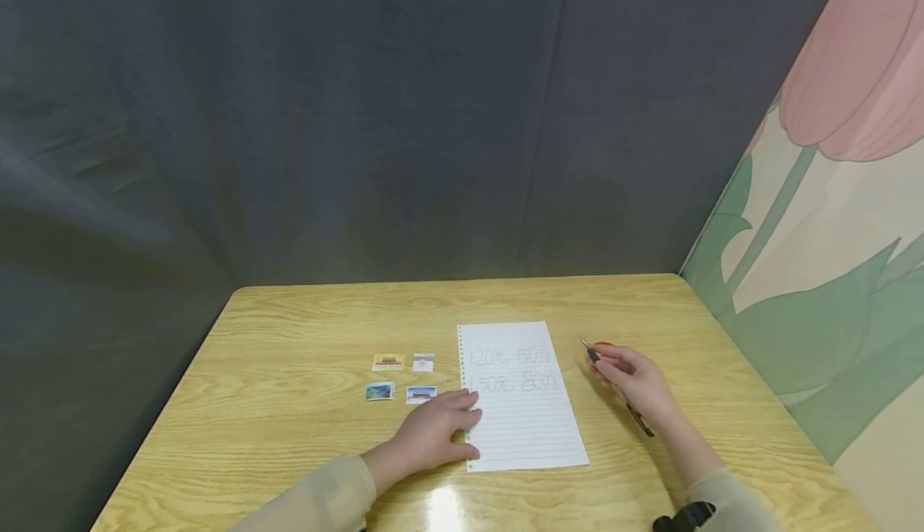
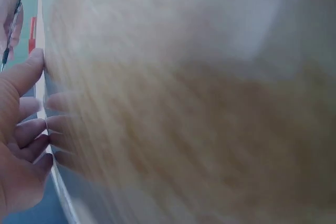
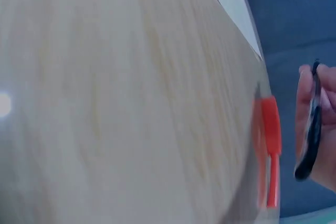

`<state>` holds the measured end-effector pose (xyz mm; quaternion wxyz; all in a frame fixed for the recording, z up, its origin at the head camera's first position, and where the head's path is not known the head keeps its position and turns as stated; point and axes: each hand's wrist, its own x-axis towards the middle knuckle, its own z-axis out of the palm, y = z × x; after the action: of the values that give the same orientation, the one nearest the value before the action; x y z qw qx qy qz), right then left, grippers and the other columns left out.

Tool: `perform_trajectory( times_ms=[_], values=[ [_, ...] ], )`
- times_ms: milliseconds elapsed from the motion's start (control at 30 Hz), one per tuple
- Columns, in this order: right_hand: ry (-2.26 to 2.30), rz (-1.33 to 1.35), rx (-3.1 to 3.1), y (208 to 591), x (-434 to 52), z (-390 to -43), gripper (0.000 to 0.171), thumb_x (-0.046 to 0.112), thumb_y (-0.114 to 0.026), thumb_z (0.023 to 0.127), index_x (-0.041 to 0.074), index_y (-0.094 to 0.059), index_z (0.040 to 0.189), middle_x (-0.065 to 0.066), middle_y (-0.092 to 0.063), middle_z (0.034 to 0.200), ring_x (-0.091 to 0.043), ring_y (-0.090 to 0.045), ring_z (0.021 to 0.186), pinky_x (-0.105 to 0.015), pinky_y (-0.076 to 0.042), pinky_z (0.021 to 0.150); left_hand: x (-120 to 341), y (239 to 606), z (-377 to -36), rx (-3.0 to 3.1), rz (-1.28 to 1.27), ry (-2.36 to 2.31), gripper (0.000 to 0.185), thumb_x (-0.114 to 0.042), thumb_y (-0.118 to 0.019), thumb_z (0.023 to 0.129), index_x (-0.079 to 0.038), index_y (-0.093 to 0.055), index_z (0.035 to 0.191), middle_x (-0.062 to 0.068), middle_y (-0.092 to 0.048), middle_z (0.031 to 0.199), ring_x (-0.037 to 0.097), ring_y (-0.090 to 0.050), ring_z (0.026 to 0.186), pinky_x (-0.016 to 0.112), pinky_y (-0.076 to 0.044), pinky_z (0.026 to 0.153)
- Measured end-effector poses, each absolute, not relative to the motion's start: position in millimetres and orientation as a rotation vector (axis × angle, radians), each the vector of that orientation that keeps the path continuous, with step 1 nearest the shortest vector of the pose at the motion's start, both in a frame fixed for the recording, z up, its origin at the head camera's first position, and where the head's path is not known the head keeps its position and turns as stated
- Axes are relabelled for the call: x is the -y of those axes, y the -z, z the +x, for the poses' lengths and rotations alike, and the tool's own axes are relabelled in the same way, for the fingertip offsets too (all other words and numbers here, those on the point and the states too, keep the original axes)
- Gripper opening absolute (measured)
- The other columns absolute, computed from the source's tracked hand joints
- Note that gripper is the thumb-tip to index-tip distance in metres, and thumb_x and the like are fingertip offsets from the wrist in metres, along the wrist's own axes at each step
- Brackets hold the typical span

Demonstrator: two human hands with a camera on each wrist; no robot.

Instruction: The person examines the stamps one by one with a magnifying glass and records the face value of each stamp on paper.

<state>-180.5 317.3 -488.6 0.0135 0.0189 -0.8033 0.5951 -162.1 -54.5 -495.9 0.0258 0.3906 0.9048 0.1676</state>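
A sheet of lined paper point(image 1: 523, 428) with punched holes lies on the table, two rows of handwritten numbers and characters across its upper half. My left hand point(image 1: 435, 429) rests on its left edge, fingers extended. Right of the sheet, my right hand point(image 1: 635, 382) holds a pen point(image 1: 638, 420) above the table, its tip towards the far side. The pen point(image 3: 314, 124) also shows in the right wrist view. Left of the paper lie several small stamp-like pictures, including a yellow one point(image 1: 388, 362) and a green-blue one point(image 1: 379, 391).
A red object point(image 3: 271, 129), with a wide part and a narrower part, lies on the table beside the right hand; its kind is unclear. A dark curtain point(image 1: 375, 115) hangs behind the wooden table point(image 1: 289, 436). A flower-patterned wall point(image 1: 852, 275) stands at the right.
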Motion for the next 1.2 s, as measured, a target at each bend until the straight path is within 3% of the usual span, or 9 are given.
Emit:
perform_trajectory(
  times_ms=[133, 233, 333, 533, 633, 767, 933, 1200],
  values=[
    [-1.533, -0.036, 2.581, 482, -337, -176, 0.038, 0.023, -0.066, 0.097, -0.003, -0.064, 0.126, -0.023, -0.066, 0.12, 0.002, -0.062, 0.094, -0.021, -0.056, 0.078, 57, 495, -163, -2.791, 1.214, -0.611, 0.066, -0.045, -0.073, 0.087, -0.01, -0.056, 0.141, 0.008, -0.049, 0.148, 0.025, -0.044, 0.137, 0.041, -0.035, 0.114],
    [-1.375, -0.131, 2.603, 481, -354, -172, 0.037, 0.023, -0.067, 0.097, -0.002, -0.066, 0.124, -0.022, -0.064, 0.124, 0.015, -0.052, 0.091, -0.011, -0.05, 0.075, 61, 492, -164, -2.805, 1.182, -0.701, 0.064, -0.044, -0.071, 0.09, -0.01, -0.055, 0.142, 0.006, -0.048, 0.149, 0.026, -0.044, 0.137, 0.044, -0.036, 0.113],
    [-1.279, -0.253, 2.629, 481, -372, -168, 0.04, 0.027, -0.067, 0.096, -0.001, -0.066, 0.125, -0.021, -0.064, 0.125, 0.015, -0.049, 0.088, -0.01, -0.048, 0.071, 68, 489, -165, -2.825, 1.127, -0.765, 0.062, -0.043, -0.07, 0.091, -0.01, -0.056, 0.141, 0.006, -0.047, 0.15, 0.028, -0.044, 0.137, 0.047, -0.038, 0.111],
    [-1.144, -0.429, 2.68, 488, -395, -164, 0.044, 0.032, -0.068, 0.094, 0.001, -0.067, 0.125, -0.019, -0.068, 0.113, -0.016, -0.059, 0.092, -0.027, -0.047, 0.074, 89, 485, -166, -2.851, 1.059, -0.895, 0.06, -0.039, -0.072, 0.09, -0.006, -0.058, 0.138, 0.011, -0.047, 0.15, 0.035, -0.043, 0.137, 0.053, -0.037, 0.11],
    [-1.083, -0.433, 2.698, 492, -401, -166, 0.041, 0.029, -0.068, 0.094, -0.001, -0.067, 0.123, -0.024, -0.067, 0.116, -0.033, -0.061, 0.098, -0.035, -0.047, 0.077, 101, 484, -166, -2.869, 1.009, -0.944, 0.06, -0.039, -0.072, 0.09, -0.006, -0.058, 0.138, 0.013, -0.046, 0.149, 0.037, -0.042, 0.136, 0.055, -0.038, 0.109],
    [-1.056, -0.426, 2.716, 497, -409, -168, 0.037, 0.023, -0.068, 0.094, -0.004, -0.067, 0.121, -0.028, -0.063, 0.121, -0.046, -0.056, 0.109, -0.05, -0.046, 0.086, 117, 486, -168, -2.92, 0.936, -0.965, 0.061, -0.04, -0.072, 0.09, -0.006, -0.058, 0.138, 0.014, -0.048, 0.148, 0.038, -0.043, 0.135, 0.057, -0.039, 0.108],
    [-1.034, -0.439, 2.753, 503, -418, -169, 0.037, 0.022, -0.065, 0.096, -0.005, -0.065, 0.121, -0.031, -0.059, 0.126, -0.053, -0.047, 0.118, -0.064, -0.036, 0.098, 133, 486, -171, -3.017, 0.893, -0.945, 0.059, -0.036, -0.075, 0.088, -0.003, -0.061, 0.134, 0.018, -0.054, 0.14, 0.041, -0.046, 0.132, 0.057, -0.036, 0.11],
    [-0.928, -0.355, 2.806, 504, -422, -170, 0.035, 0.02, -0.065, 0.096, -0.006, -0.066, 0.119, -0.031, -0.064, 0.114, -0.049, -0.058, 0.101, -0.059, -0.045, 0.082, 147, 485, -172, -3.14, 0.861, -0.915, 0.058, -0.029, -0.081, 0.083, 0.0, -0.063, 0.13, 0.018, -0.061, 0.133, 0.037, -0.055, 0.123, 0.054, -0.043, 0.105]
  ],
)
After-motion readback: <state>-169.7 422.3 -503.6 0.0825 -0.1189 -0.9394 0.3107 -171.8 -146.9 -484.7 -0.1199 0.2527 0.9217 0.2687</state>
